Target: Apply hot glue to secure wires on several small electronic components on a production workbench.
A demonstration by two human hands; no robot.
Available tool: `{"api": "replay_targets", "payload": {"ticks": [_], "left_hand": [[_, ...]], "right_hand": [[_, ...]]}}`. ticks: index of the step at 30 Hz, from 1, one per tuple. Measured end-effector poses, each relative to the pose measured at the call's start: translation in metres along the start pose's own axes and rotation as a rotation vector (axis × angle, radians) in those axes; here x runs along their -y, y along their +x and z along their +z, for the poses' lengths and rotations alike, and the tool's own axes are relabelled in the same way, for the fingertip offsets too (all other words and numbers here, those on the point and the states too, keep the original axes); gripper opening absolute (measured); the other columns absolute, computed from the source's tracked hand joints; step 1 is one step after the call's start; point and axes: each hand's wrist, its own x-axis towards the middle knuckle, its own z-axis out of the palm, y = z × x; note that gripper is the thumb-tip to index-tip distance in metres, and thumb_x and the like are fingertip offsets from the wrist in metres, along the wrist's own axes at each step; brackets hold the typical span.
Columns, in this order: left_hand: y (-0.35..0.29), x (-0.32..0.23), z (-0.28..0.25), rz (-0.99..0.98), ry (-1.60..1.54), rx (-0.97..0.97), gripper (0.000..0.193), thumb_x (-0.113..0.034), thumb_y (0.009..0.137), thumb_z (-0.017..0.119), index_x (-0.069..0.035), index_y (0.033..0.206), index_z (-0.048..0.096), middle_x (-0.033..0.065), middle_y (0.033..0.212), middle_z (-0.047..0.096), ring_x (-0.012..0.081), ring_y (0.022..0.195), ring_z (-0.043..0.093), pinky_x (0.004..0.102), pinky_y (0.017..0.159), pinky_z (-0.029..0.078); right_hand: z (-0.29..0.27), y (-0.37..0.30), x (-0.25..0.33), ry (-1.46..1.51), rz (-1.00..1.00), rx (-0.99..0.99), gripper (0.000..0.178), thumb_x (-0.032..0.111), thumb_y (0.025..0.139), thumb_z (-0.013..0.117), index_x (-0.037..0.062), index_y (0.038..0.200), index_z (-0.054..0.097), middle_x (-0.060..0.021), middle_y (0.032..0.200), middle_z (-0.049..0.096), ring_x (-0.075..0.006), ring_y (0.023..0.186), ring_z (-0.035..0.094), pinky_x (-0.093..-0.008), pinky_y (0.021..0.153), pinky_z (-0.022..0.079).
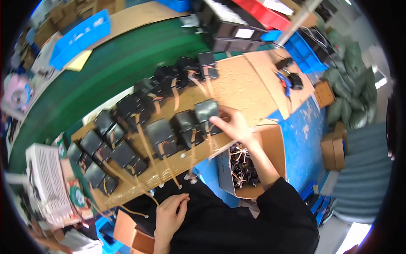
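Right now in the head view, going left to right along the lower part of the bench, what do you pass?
White printed box → black modules with orange ribbon leads on the brown board → left hand near a lead end → right hand on a module → open carton of small parts → blue bench surface.

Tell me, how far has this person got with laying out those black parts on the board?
Done: over a dozen black square modules with orange ribbon cables lie in rows on the brown cardboard-topped bench. In hand: the right hand touches the end module of the near row; the left hand rests by the lap. Left: the open cardboard box beside the bench holds more small wired parts.
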Motion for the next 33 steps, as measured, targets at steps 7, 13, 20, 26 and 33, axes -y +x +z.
{"api": "replay_targets", "payload": {"ticks": [7, 13, 20, 26, 33], "left_hand": [[0.009, 0.000, 0.007, -0.017, -0.014, 0.060, 0.021, 0.003, 0.082, 0.062, -0.001, 0.102, 0.068, 0.0072, 0.090, 0.072, 0.0233, 0.074, 0.066, 0.0284, 0.069, 0.051], [0.005, 0.003, 0.012, 0.012, -0.015, 0.133, 0.021, 0.001, 0.084, 0.062, -0.001, 0.103, 0.068, 0.0078, 0.092, 0.071, 0.0237, 0.075, 0.065, 0.0295, 0.070, 0.051], [0.005, 0.040, 0.017, 0.141, 0.071, 0.275, 0.033, -0.002, 0.089, 0.063, -0.001, 0.122, 0.060, 0.0143, 0.110, 0.067, 0.0287, 0.094, 0.066, 0.0330, 0.081, 0.052], [0.013, 0.023, 0.025, 0.143, 0.035, 0.159, 0.018, -0.005, 0.090, 0.062, -0.001, 0.107, 0.068, 0.0127, 0.102, 0.071, 0.0314, 0.088, 0.067, 0.0336, 0.080, 0.053], [-0.002, 0.037, 0.035, 0.115, 0.053, 0.199, 0.020, -0.005, 0.090, 0.062, -0.001, 0.109, 0.067, 0.0131, 0.103, 0.071, 0.0311, 0.089, 0.067, 0.0337, 0.080, 0.053]], "right_hand": [[-0.069, 0.003, -0.006, -0.262, -0.019, -0.342, 0.017, 0.014, 0.087, 0.064, 0.0002, 0.094, 0.071, -0.0080, 0.083, 0.070, -0.0157, 0.069, 0.060, -0.0273, 0.063, 0.049], [-0.228, 0.030, -0.178, -0.748, -0.230, -0.938, 0.021, 0.022, 0.086, 0.064, 0.0030, 0.096, 0.068, -0.0104, 0.082, 0.069, -0.0223, 0.069, 0.061, -0.0309, 0.065, 0.050], [-0.250, 0.068, -0.175, -0.652, 0.678, -0.459, 0.027, 0.028, 0.078, 0.070, 0.0019, 0.086, 0.067, -0.0136, 0.076, 0.067, -0.0239, 0.066, 0.063, -0.0315, 0.057, 0.049], [-0.259, 0.054, -0.137, 0.025, 0.788, -0.285, 0.023, 0.026, 0.085, 0.067, 0.0045, 0.078, 0.062, -0.0101, 0.068, 0.063, -0.0200, 0.055, 0.059, -0.0283, 0.046, 0.044], [-0.244, 0.043, -0.098, 0.600, 0.650, -0.268, 0.024, 0.025, 0.092, 0.063, 0.0062, 0.078, 0.058, -0.0074, 0.063, 0.060, -0.0163, 0.048, 0.056, -0.0248, 0.041, 0.041]]}}
